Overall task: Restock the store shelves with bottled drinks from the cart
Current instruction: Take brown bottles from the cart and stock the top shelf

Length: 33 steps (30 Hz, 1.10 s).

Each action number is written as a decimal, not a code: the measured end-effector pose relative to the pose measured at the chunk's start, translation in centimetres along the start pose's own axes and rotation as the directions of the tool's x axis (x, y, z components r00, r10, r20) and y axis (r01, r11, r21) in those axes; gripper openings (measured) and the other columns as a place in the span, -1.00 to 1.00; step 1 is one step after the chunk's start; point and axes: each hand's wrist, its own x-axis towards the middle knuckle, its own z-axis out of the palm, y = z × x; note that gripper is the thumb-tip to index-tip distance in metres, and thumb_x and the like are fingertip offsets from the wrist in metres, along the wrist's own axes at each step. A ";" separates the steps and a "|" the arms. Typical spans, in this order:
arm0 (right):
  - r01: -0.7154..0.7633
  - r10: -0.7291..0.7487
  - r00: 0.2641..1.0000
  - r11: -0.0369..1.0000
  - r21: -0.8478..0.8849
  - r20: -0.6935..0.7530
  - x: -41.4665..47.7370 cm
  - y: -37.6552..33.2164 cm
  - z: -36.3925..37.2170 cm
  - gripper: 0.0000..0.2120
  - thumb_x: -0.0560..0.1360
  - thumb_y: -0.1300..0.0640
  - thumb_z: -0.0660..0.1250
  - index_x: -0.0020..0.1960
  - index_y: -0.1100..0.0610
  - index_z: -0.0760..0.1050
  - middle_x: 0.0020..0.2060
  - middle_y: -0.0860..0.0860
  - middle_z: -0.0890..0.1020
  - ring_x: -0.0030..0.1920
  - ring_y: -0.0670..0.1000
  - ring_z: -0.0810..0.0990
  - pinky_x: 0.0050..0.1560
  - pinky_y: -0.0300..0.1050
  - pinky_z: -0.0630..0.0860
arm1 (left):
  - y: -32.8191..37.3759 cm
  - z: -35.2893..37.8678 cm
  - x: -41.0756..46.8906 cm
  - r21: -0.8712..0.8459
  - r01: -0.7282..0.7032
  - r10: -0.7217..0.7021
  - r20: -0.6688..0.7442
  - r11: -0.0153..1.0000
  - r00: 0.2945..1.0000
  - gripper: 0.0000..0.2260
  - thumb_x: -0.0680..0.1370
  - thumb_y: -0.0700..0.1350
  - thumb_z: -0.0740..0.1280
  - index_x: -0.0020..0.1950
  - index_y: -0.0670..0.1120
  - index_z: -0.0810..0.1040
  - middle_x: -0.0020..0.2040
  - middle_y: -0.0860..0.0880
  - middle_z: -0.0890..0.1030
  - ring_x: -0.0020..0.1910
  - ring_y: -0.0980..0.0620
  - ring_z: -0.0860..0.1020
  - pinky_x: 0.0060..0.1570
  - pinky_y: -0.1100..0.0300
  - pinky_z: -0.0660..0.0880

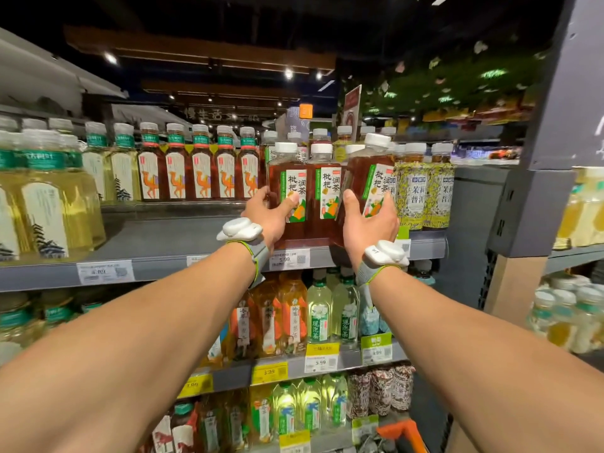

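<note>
Three brown tea bottles with white caps and green-orange labels are at the front of the top shelf [163, 237]. My left hand [271, 214] grips the leftmost bottle [287, 178], thumb across its label, and the bottle stands upright. The middle bottle [323, 188] stands between my hands. My right hand [367, 223] grips the rightmost bottle [369, 178] low on its body. That bottle tilts to the right, with its base at the shelf's front edge. More of the same bottles stand behind them.
Red tea bottles with camel labels [199, 171] and pale yellow bottles [52, 197] fill the shelf's left. Patterned yellow bottles [425, 194] stand right beside my right hand. Lower shelves hold more drinks. An orange cart corner [403, 434] shows at bottom right. A grey shelf upright [529, 204] rises to the right.
</note>
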 end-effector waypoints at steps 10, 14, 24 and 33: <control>-0.017 0.017 0.999 1.000 -0.008 -0.030 -0.6 0.6 0.1 -0.14 0.48 -0.27 0.42 0.59 0.17 0.23 0.53 0.10 0.35 0.56 0.16 0.21 0.53 0.12 0.18 | 0.3 -1.0 -0.2 0.179 -0.071 0.056 0.086 0.981 0.995 -0.36 0.51 0.30 0.41 0.48 -0.01 0.46 0.36 -0.04 0.59 0.39 -0.15 0.48 0.39 -0.11 0.42; -0.011 0.011 0.999 1.000 0.001 -0.034 -0.5 0.3 -0.1 -0.14 0.48 -0.25 0.43 0.59 0.17 0.23 0.53 0.10 0.36 0.54 0.15 0.23 0.52 0.11 0.20 | 0.8 -1.1 -0.6 0.176 -0.024 0.007 0.094 0.984 0.996 -0.23 0.51 0.23 0.45 0.60 -0.06 0.27 0.46 -0.11 0.50 0.46 -0.18 0.40 0.44 -0.11 0.37; 0.002 -0.001 0.998 1.000 0.004 -0.063 1.1 -0.1 -1.6 -0.16 0.44 -0.21 0.49 0.57 0.13 0.27 0.49 0.09 0.42 0.51 0.15 0.30 0.48 0.12 0.27 | 6.7 0.5 -1.4 0.682 -0.582 0.702 0.141 0.443 0.698 -0.48 0.47 -0.05 0.37 0.44 0.00 0.48 0.41 -0.15 0.43 0.43 -0.19 0.36 0.47 -0.15 0.23; 0.069 -0.071 0.997 0.997 -0.042 -0.035 1.9 -0.3 -1.4 -0.20 0.38 -0.23 0.52 0.49 0.08 0.37 0.38 0.07 0.53 0.40 0.16 0.41 0.31 0.02 0.36 | 6.5 3.2 0.2 0.821 -0.483 0.506 0.290 0.305 0.813 -0.32 0.50 0.13 0.33 0.59 0.18 0.19 0.56 -0.14 0.33 0.63 -0.28 0.00 0.53 -0.26 -0.02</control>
